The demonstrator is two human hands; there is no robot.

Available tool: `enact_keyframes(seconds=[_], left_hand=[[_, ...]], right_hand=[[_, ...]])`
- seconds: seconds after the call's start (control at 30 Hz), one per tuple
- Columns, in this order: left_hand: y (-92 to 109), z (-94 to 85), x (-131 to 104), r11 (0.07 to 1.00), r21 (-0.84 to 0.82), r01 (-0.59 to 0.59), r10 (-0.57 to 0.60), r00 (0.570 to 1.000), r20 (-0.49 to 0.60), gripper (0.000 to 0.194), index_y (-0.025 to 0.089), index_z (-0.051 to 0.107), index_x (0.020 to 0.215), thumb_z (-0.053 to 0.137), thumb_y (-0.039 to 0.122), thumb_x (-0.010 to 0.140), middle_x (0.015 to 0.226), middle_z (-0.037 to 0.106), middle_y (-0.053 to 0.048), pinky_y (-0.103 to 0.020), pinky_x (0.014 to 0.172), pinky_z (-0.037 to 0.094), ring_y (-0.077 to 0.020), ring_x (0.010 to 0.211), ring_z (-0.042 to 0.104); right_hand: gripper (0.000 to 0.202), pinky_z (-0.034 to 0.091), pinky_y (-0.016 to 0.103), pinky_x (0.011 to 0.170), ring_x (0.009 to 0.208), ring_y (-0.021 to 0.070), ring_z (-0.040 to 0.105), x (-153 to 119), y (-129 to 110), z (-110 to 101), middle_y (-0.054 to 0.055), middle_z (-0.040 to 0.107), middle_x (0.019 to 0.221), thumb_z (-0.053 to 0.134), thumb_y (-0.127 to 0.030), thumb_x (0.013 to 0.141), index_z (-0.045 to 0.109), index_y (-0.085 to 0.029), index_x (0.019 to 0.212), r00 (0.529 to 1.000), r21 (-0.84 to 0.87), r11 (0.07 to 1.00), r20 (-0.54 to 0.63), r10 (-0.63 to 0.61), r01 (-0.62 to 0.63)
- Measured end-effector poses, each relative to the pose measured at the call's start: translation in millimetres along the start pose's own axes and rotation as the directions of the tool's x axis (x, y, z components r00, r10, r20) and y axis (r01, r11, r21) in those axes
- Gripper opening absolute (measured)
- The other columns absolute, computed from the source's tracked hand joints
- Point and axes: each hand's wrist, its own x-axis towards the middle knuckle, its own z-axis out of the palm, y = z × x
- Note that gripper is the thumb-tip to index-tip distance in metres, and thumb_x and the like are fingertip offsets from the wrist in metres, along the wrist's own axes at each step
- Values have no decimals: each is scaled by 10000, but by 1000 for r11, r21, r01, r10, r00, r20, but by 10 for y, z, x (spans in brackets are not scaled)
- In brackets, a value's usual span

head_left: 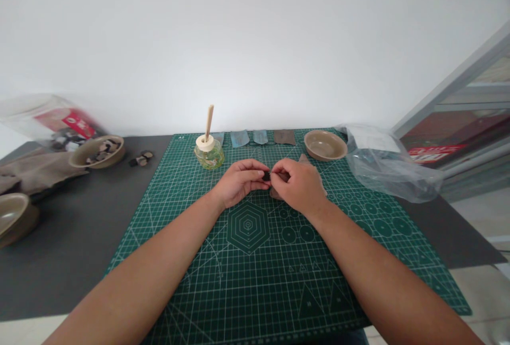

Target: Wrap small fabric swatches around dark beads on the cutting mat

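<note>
Where fingers [260,174] meet, dark piece [266,176] half-hidden.

Small dark piece [266,175] pinched between the fingers of the left hand [240,181] and right hand [299,185]: mostly covered, too small to tell what it is. Brown scrap [274,194] under right hand, mostly hidden, shape unclear. Both forearms cut off at bottom edge. Bowl [11,216] at far left cut by left edge. Bits in bowl of pieces [98,152] too small to identify. Plastic container [48,119] behind it blurred, label unreadable. Red sign [434,152] at right blurred, text unreadable. Table [71,238] cut at left edge.
</note>
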Motion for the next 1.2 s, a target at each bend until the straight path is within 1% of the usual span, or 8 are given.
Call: enact_keyframes(seconds=[0.13, 0.3, 0.5, 0.67, 0.77, 0.87, 1.0, 1.2], left_hand=[[6, -8, 2, 1000, -9, -5, 5, 1000, -3, 175, 91, 637, 835, 653, 67, 662, 726, 671, -57, -254, 643, 549, -149, 635, 662], [15, 16, 0, 1000, -25, -19, 19, 1000, -14, 252, 94, 632, 831, 652, -2, 599, 745, 670, -43, -251, 635, 537, -135, 623, 653], [13, 23, 8, 999, -43, -2, 1, 1000, -26, 280, 87, 640, 831, 651, -25, 575, 730, 670, -45, -242, 630, 527, -131, 625, 647], [16, 12, 12, 999, -32, 3, -4, 999, -37, 239, 86, 648, 862, 674, 39, 630, 709, 664, -49, -229, 619, 521, -125, 623, 639], [20, 9, 12, 1000, -24, 16, -17, 999, -32, 223, 84, 649, 889, 677, 94, 668, 674, 660, -55, -219, 598, 506, -118, 604, 627], [25, 15, 12, 1000, -22, 19, -19, 1000, -18, 219, 81, 652, 896, 676, 142, 688, 683, 660, -63, -211, 572, 485, -116, 601, 617], [30, 29, 14, 1000, -9, 21, -21, 1000, -12, 200, 82, 651, 859, 675, 197, 698, 694, 660, -67, -212, 541, 458, -118, 586, 604], [33, 39, 14, 1000, -5, 29, -29, 1000, -7, 172, 80, 630, 750, 674, 240, 701, 674, 648, -61, -213, 522, 440, -122, 574, 598]], right_hand=[[69, 367, 252, 567, 529, 123, 530, 8, 14, -9, -3, 628, 589, 555, -188, 718, 611, -184, 678, 1000, 39, 999, -16, 17, -16], [72, 381, 256, 567, 532, 129, 541, 13, 22, -11, -4, 632, 596, 547, -189, 714, 615, -191, 687, 999, 62, 998, -14, 29, -28], [71, 376, 248, 549, 525, 126, 543, 11, 24, -13, -5, 628, 585, 548, -190, 711, 615, -189, 686, 1000, 63, 998, -3, 29, -29], [74, 374, 248, 557, 525, 120, 539, 5, 17, -18, -4, 630, 588, 548, -182, 715, 616, -185, 685, 1000, 53, 999, 3, 12, -12], [80, 375, 247, 558, 533, 122, 543, 0, 16, -17, -3, 634, 598, 542, -176, 717, 615, -185, 685, 1000, 49, 999, 2, 5, -5], [83, 382, 245, 563, 538, 122, 551, -2, 14, -17, -6, 632, 594, 538, -172, 722, 612, -186, 689, 1000, 61, 998, -4, -4, 5], [82, 395, 246, 571, 544, 125, 563, -2, 5, -23, -5, 638, 597, 540, -175, 725, 614, -189, 694, 1000, 75, 997, -12, -5, 6], [78, 411, 248, 593, 565, 130, 576, -4, 3, -18, -1, 648, 619, 547, -175, 734, 620, -189, 709, 999, 93, 996, -34, -14, 17]])
